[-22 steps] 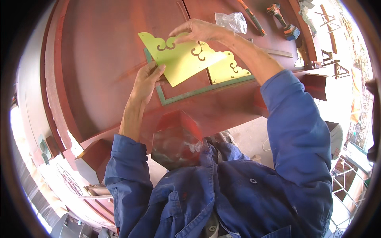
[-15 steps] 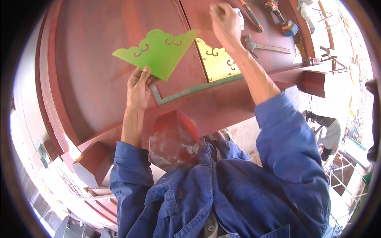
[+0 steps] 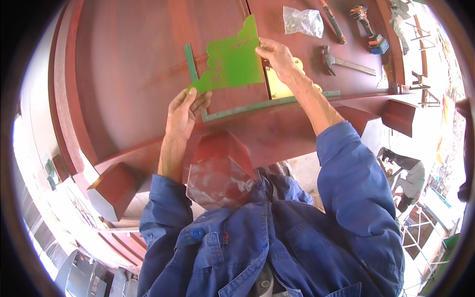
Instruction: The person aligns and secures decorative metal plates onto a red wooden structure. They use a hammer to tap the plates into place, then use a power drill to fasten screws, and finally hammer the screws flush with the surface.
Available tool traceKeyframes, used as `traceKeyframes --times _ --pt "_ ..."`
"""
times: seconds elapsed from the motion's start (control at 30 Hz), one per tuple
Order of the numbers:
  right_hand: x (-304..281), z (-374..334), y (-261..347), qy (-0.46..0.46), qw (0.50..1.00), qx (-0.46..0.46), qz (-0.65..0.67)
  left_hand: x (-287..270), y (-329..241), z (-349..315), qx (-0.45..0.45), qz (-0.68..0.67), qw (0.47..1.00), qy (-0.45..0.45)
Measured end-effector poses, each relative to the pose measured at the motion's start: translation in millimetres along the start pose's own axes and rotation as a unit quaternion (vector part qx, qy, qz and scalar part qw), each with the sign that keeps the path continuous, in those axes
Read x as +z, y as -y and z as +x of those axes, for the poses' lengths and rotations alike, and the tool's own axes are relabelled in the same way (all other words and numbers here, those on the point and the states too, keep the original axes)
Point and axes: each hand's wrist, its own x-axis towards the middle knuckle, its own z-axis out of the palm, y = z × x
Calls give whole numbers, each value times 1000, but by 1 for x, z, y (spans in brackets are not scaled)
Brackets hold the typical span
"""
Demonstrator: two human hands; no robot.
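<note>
Head view shows a green scalloped plate held over a red-brown panel, toward its near edge, the left hand pinching its near left corner and the right hand gripping its right side. Along the panel's near edge lies an L-shaped green strip, beside a yellow plate partly hidden by the right arm; toward the panel's right edge lie a hammer and a drill.

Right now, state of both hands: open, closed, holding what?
Left hand: closed, holding the green plate by its lower-left tip.
Right hand: closed on the plate's right edge.
</note>
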Motion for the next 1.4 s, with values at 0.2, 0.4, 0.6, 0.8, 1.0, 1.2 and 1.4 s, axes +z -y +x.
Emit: traceKeyframes --times 0.2,0.4,0.6,0.8,1.0,1.2,1.4 --pt "-1 10 27 -10 1000 9 0 -12 -9 24 -6 76 997 13" --pt "-9 16 38 -4 997 46 -61 -8 -14 28 -18 114 993 26" --pt "-29 55 0 18 997 12 -68 -11 -8 31 -26 115 992 48" --pt "-22 48 17 48 998 23 -27 -8 -12 24 -22 129 991 32" --pt "-17 35 64 90 996 -9 1 -8 -30 31 12 144 988 45" --pt "-34 52 68 81 997 -9 4 10 -41 32 19 156 987 43" --pt "-25 33 86 72 997 -8 -13 6 -41 32 19 152 987 49"
